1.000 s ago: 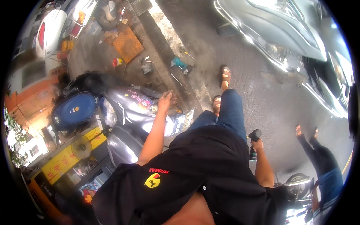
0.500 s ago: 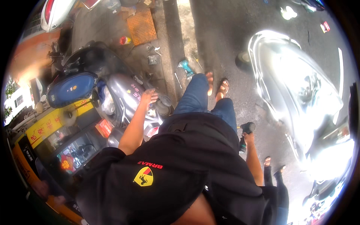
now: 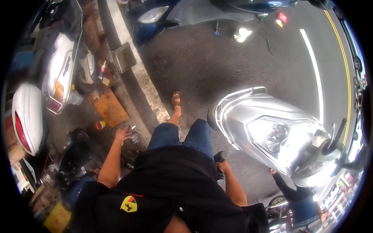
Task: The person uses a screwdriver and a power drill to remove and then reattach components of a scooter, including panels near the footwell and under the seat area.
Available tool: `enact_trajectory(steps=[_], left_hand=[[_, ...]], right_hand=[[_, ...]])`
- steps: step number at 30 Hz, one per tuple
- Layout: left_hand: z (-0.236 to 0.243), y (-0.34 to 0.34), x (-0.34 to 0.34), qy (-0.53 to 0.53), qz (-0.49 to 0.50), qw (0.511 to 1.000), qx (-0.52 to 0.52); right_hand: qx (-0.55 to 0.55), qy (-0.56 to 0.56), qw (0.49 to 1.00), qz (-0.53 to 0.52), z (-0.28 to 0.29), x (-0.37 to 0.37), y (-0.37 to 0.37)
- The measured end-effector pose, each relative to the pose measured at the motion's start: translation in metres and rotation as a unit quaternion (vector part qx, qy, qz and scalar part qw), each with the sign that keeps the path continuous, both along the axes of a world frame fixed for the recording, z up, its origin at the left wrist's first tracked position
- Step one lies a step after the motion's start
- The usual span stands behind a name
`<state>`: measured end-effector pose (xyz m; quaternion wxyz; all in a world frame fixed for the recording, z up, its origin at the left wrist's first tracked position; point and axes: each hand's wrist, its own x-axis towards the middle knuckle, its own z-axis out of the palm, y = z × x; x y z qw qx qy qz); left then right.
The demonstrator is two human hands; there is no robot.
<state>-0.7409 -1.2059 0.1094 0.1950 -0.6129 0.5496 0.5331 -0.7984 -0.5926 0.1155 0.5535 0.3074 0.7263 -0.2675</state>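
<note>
My right hand (image 3: pixel 224 167) hangs beside my right thigh, its fingers wrapped round the grip of a dark cordless drill (image 3: pixel 220 157). Part of that drill is hidden by my hand and shirt. Out to the left, my left hand (image 3: pixel 122 135) is held away from my body with fingers stretched, nothing in it. In the picture it lies next to a small clear box of parts (image 3: pixel 135 138) and a red and yellow can (image 3: pixel 100 124) on the ground. A silver scooter (image 3: pixel 252 116) stands close on my right.
A rusty orange plate (image 3: pixel 110 108) and a square drain cover (image 3: pixel 124 58) lie along the kerb (image 3: pixel 143 79). White scooters (image 3: pixel 62 58) stand at the far left, and a dark blue scooter (image 3: pixel 186 11) is ahead. Another person (image 3: pixel 301 204) is at the lower right.
My body has moved forward and the view has swung right. The teal power tool on the ground has left the view. The silver scooter is nearer; the drill remains in my right hand.
</note>
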Motion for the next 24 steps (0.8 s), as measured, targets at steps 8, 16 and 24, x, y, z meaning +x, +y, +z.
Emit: enact_trajectory(steps=[8, 16, 24], left_hand=[[0.015, -0.029, -0.376, 0.129, -0.219, 0.967, -0.022], [0.019, 0.137, -0.579, 0.163, -0.468, 0.861, 0.115], [0.003, 0.275, -0.717, 0.101, -0.525, 0.832, 0.147]], right_hand=[[0.031, 0.083, 0.994, -0.061, -0.015, -0.001, -0.135], [0.037, 0.059, 0.972, -0.223, -0.008, -0.1, -0.147], [0.07, 0.048, 0.93, -0.358, 0.031, -0.204, -0.114]])
